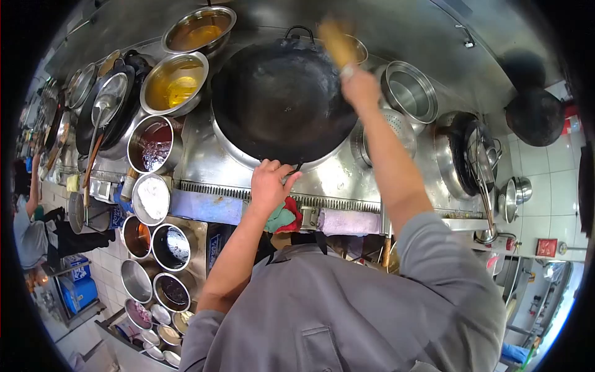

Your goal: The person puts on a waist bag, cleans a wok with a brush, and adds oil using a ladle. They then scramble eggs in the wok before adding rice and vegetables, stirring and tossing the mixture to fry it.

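A large black wok (282,105) sits on the stove, its inside dark with a few pale wet-looking streaks. My left hand (271,186) is at the wok's near rim, fingers closed around the near loop handle. Just below that hand are a green cloth (282,218) and a red cloth (291,214). Over the wok's right edge, my right hand (361,90) grips a light tan bamboo wok brush (338,44), smeared by motion and pointing up and away. The wok's far handle (299,31) stands free.
Left of the wok stand bowls of yellow oil (176,87) and a pot of dark red liquid (150,146). Several sauce containers (171,247) line the near left. To the right are a perforated strainer (396,133) and a steel pot (412,93). Another person (31,232) is far left.
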A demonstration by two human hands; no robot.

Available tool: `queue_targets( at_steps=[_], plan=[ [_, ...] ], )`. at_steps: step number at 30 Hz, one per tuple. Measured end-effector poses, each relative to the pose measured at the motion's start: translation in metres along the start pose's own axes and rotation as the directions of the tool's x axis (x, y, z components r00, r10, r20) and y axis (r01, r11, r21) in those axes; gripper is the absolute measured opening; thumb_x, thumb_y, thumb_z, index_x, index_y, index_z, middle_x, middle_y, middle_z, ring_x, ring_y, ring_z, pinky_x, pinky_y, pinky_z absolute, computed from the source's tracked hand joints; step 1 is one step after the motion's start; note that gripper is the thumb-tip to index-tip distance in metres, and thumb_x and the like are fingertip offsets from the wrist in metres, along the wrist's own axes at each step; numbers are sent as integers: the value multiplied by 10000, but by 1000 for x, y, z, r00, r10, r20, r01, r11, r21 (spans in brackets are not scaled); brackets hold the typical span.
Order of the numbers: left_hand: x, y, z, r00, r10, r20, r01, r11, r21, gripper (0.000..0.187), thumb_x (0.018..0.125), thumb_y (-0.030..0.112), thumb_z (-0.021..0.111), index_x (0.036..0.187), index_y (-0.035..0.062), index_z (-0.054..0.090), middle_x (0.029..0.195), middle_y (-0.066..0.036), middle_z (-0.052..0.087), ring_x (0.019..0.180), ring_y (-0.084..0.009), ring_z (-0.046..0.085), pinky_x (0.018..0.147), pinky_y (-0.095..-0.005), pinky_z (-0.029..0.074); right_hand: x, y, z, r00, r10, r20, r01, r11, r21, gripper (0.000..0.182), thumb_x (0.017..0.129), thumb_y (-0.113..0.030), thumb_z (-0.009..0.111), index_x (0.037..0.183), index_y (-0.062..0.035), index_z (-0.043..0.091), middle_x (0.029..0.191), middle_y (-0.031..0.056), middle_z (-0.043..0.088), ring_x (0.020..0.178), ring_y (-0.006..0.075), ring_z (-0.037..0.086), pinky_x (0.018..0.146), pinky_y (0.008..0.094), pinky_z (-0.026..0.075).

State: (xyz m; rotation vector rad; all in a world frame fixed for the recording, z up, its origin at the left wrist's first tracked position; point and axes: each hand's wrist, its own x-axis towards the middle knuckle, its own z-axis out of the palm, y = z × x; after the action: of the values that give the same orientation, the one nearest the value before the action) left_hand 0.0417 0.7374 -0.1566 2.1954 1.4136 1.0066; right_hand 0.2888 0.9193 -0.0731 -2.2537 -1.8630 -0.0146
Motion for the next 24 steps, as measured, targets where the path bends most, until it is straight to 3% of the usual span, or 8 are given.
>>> queue_targets(
  at_steps=[5, 7, 9, 10, 13, 16, 22, 24],
  plan=[
    [-5, -5, 3, 1000, 7, 24, -8, 999, 33, 220, 787, 338, 729, 822, 121, 723, 721, -61, 574, 765, -274, 563, 670, -406, 424, -86, -32, 21, 544, -793, 273, 633, 602, 487, 479, 905, -398, 575, 1353, -232, 548, 1050, 149, 695, 891, 331, 681, 802, 418, 544],
    [-5, -3, 2, 999, 19, 37, -21, 998, 55, 233, 787, 351, 726, 832, 123, 729, 733, -62, 598, 780, -276, 572, 671, -408, 423, -51, -24, -58, 378, -312, 872, 59, 948, 314, 478, 896, -335, 619, 1362, -252, 551, 1036, 44, 693, 828, 143, 621, 748, 324, 541],
    [-1, 1, -1, 998, -10, 57, 8, 1000, 26, 253, 783, 364, 727, 835, 117, 737, 743, -61, 613, 791, -275, 580, 688, -408, 432, 24, 56, -23, 643, -456, 615, 475, 868, 147, 440, 880, -363, 598, 1296, -222, 599, 1089, 132, 693, 922, 261, 682, 806, 390, 541],
    [1, -2, -1, 999, -5, 39, 4, 1000, 26, 253, 783, 364, 727, 835, 117, 737, 743, -61, 613, 791, -275, 580, 688, -408, 432, 36, 54, -44, 935, -173, 309, 241, 950, -198, 432, 874, -390, 591, 1265, -209, 614, 1094, 183, 675, 979, 328, 665, 840, 444, 527],
    [-5, -5, 1, 996, -37, 84, 39, 999, -25, 266, 779, 375, 729, 839, 116, 748, 743, -61, 617, 801, -272, 587, 709, -408, 441, 34, 18, -29, 970, 171, -173, -134, 969, 206, 359, 864, -337, 581, 1081, -73, 689, 1016, 208, 689, 973, 331, 675, 809, 459, 535],
    [0, -1, -6, 997, -31, 76, 28, 999, 41, 298, 777, 375, 742, 818, 80, 746, 747, -90, 632, 790, -300, 596, 720, -415, 467, -29, -39, 38, 946, -196, 257, 244, 954, -171, 262, 818, -209, 599, 978, -36, 712, 1028, 201, 689, 960, 369, 674, 819, 458, 546],
    [-5, -3, -4, 995, -21, 95, 19, 999, 31, 303, 779, 380, 739, 826, 81, 750, 775, -104, 657, 787, -317, 606, 730, -430, 476, -11, 60, -31, 513, -517, 685, 526, 820, 225, 497, 850, -437, 637, 1285, -197, 612, 1166, 144, 664, 1080, 269, 637, 942, 366, 481],
    [1, -7, -3, 992, -31, 120, 30, 1000, 7, 318, 780, 400, 733, 820, 85, 753, 744, -92, 659, 798, -296, 613, 731, -441, 471, 39, 80, -66, 958, -126, 259, 198, 941, -275, 456, 847, -448, 628, 1208, -168, 649, 1103, 182, 677, 1007, 345, 656, 893, 454, 507]
  ],
)
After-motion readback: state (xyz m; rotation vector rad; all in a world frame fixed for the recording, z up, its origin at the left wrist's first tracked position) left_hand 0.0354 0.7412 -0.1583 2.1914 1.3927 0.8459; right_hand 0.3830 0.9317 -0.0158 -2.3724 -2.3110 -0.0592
